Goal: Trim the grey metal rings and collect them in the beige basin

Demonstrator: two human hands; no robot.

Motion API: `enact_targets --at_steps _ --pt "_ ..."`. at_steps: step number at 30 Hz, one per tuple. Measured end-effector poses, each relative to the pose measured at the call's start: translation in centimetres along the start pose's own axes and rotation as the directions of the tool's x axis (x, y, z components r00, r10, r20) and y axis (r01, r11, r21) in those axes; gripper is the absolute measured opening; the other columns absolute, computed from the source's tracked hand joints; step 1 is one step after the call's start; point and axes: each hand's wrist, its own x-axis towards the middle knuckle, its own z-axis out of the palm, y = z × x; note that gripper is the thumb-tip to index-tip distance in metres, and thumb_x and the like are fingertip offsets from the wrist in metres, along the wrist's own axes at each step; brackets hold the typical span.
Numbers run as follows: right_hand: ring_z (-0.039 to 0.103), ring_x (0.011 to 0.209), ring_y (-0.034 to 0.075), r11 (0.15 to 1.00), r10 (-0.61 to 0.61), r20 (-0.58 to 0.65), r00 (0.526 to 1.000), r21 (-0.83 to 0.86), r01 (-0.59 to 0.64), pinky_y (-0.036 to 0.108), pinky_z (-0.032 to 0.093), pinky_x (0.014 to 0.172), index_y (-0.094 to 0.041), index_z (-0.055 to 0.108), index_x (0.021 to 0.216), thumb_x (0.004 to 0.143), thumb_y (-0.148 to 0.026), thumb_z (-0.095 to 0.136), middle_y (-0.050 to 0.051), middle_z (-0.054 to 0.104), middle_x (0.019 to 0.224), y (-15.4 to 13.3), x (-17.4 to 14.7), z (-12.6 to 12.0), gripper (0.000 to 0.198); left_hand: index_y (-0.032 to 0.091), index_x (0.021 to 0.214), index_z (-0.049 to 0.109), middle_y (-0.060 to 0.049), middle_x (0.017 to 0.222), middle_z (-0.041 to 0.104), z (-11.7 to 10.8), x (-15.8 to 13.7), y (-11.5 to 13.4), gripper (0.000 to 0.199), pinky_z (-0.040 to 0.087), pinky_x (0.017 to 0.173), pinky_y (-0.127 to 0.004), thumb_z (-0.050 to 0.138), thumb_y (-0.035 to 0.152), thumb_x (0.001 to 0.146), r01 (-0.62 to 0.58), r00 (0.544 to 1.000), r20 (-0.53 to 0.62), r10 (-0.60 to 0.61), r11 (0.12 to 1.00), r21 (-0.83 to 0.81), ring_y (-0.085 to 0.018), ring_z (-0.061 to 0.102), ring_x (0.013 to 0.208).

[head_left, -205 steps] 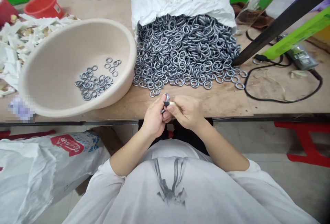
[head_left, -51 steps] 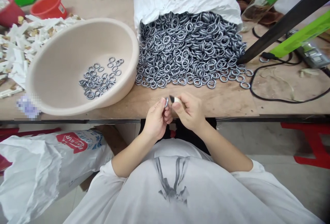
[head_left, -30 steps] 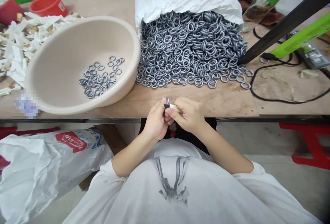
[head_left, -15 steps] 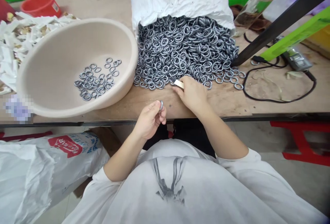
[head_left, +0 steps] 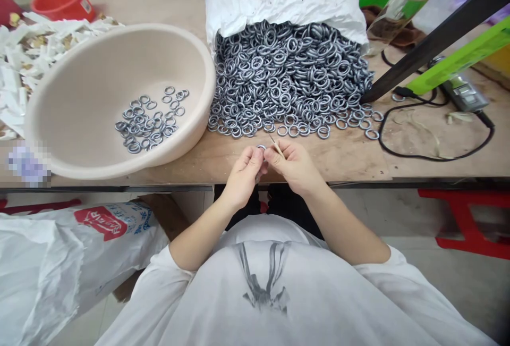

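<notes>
My left hand (head_left: 241, 177) pinches a grey metal-coloured ring (head_left: 261, 147) between thumb and fingers, just above the table's front edge. Close beside it, my right hand (head_left: 297, 167) grips a small knife (head_left: 278, 148) with a cream handle and a thin dark blade, which points up and away from me. The fingertips of both hands meet around the ring, so part of it is hidden. Beyond the hands lies a big heap of the same rings (head_left: 290, 85), spilling from a white sack (head_left: 282, 0). On the left a beige basin (head_left: 119, 59) holds several rings.
White scraps (head_left: 16, 69) lie left of the basin, near a red bowl (head_left: 61, 3). A dark bar (head_left: 434, 38), a green strip (head_left: 458, 61) and a black cable (head_left: 422, 154) occupy the right side. A printed white sack (head_left: 79, 250) stands below the table at left.
My right hand has drawn back from the heap's edge with the knife, toward my left hand. My left hand has moved slightly right and up with the ring, and the two now meet.
</notes>
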Motion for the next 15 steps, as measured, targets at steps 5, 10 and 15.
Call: enact_targets --at_steps 5,10,15 --pt "0.043 0.054 0.01 0.982 -0.123 -0.175 0.977 -0.166 0.094 0.026 0.038 0.053 -0.022 0.05 0.072 0.081 -0.075 0.061 -0.005 0.048 0.059 0.6 -0.3 -0.2 0.055 0.016 0.066 0.052 0.005 0.056 0.041 0.1 -0.3 0.1 0.045 0.022 0.042 -0.017 0.075 0.052 0.08 0.012 0.997 0.072 -0.01 1.0 -0.02 -0.004 0.032 0.047" --pt "0.039 0.055 0.01 0.796 -0.343 0.008 0.939 -0.529 0.295 0.027 0.028 0.054 -0.02 0.048 0.064 0.093 -0.071 0.045 -0.004 0.043 0.057 0.3 -1.4 -1.1 0.059 0.018 0.062 0.043 0.007 0.049 0.031 -0.2 -0.5 0.6 0.047 0.019 0.041 -0.017 0.071 0.05 0.083 0.111 0.984 0.148 -0.096 0.99 -0.093 -0.004 0.022 0.042" --pt "0.035 0.053 0.01 0.672 -0.411 0.057 0.91 -0.655 0.344 0.028 0.024 0.054 -0.021 0.037 0.06 0.098 -0.062 0.043 -0.004 0.037 0.056 0.4 -2.0 -0.6 0.056 0.018 0.062 0.041 0.008 0.047 0.03 0.1 -0.7 0.5 0.047 0.019 0.04 -0.016 0.07 0.047 0.085 0.158 0.985 0.095 -0.146 0.978 -0.136 -0.003 0.02 0.04"
